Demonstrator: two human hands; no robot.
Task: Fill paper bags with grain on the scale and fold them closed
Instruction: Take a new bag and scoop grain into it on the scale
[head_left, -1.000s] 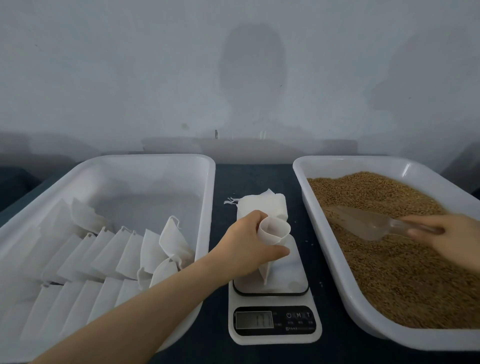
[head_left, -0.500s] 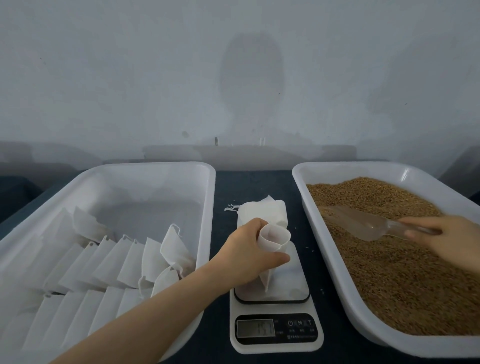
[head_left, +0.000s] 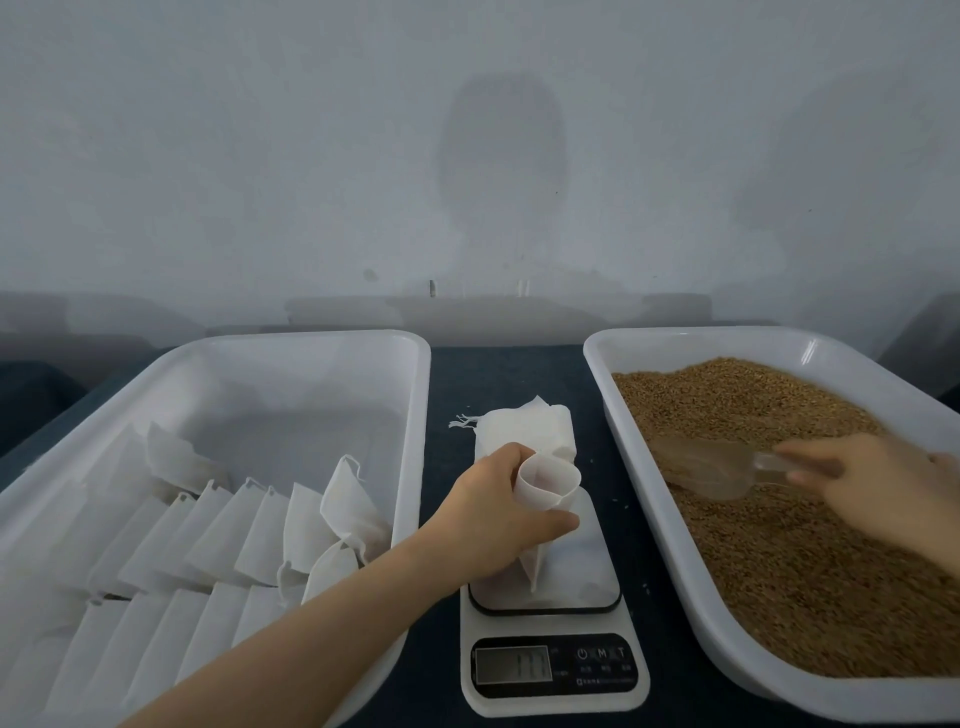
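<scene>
My left hand (head_left: 491, 519) grips a small white paper bag (head_left: 545, 488) with its mouth held open, standing on the platform of the white digital scale (head_left: 582, 561). My right hand (head_left: 878, 483) holds the handle of a clear plastic scoop (head_left: 706, 467), whose bowl lies on the brown grain (head_left: 789, 545) in the white tray on the right (head_left: 670, 519). The scoop sits to the right of the bag, apart from it. The scale's display (head_left: 514, 665) is lit, its digits blurred.
A white tray on the left (head_left: 415, 415) holds several rows of folded white bags (head_left: 218, 540). A stack of flat empty bags (head_left: 524, 431) lies on the dark table behind the scale. A pale wall stands close behind the trays.
The scoop has slid slightly forward and down into the grain. My left hand keeps the bag open on the scale, almost unmoved.
</scene>
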